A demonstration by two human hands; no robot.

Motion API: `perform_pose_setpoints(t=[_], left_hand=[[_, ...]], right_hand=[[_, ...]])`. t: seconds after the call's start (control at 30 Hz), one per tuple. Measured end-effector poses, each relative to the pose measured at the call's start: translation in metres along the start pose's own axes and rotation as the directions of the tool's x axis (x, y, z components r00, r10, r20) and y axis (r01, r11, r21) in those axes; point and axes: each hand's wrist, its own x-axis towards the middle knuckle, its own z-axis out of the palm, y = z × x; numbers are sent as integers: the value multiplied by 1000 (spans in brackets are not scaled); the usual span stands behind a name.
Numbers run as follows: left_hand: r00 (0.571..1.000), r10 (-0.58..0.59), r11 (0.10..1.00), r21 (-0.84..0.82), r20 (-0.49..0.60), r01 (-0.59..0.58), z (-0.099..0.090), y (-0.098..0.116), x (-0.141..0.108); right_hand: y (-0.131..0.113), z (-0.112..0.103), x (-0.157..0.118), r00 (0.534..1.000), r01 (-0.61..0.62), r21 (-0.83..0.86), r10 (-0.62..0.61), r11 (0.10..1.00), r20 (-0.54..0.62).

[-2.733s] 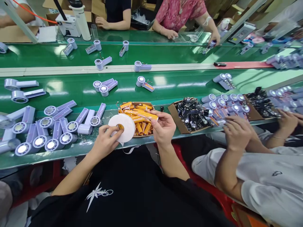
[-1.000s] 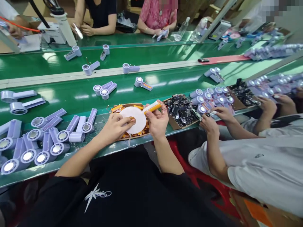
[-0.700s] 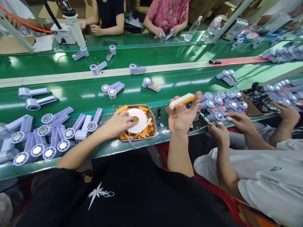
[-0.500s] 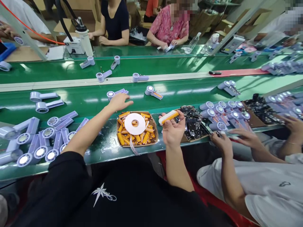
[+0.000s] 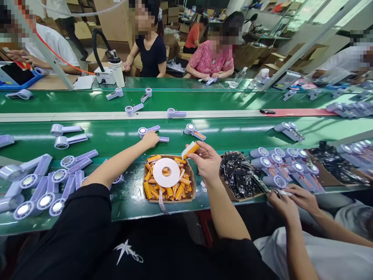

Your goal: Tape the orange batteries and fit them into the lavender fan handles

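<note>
My left hand [image 5: 150, 140] reaches over the green belt and is closed on a lavender fan body [image 5: 163, 139], whose handle sticks out to the right of the fingers. Just behind it lies another fan body [image 5: 142, 132]. My right hand [image 5: 206, 156] pinches an orange battery [image 5: 191, 149] with a white strip on it, raised above the box's right rear corner. Orange batteries [image 5: 148, 189] fill the cardboard box [image 5: 192, 193] between my arms, and a roll of white tape [image 5: 159, 172] lies on top of them.
Several fan bodies [image 5: 60, 175] crowd the left side. To the right are a box of black circuit boards [image 5: 237, 175], more fan bodies [image 5: 275, 181] and a co-worker's hands [image 5: 284, 204]. People sit across the belt.
My left hand has moved onto a fan body and closed. My right hand has turned and brought the battery leftward, nearer the box. The view has tilted up.
</note>
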Motion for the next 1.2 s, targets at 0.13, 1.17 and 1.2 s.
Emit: perform_pose_setpoints(t=[0.13,1.17,1.2], left_hand=[[996,34,994,-106,79,-25,-4,-9,17],[846,502,862,35,-180,-505,-34,87,-171],[834,526,849,61,-167,-524,-30,90,-185]], right_hand=[[28,14,57,986,-14,-156,39,988,162],[-9,-58,-37,987,85,-550,7,831,163],[-12,-59,-59,989,41,-540,43,841,143]])
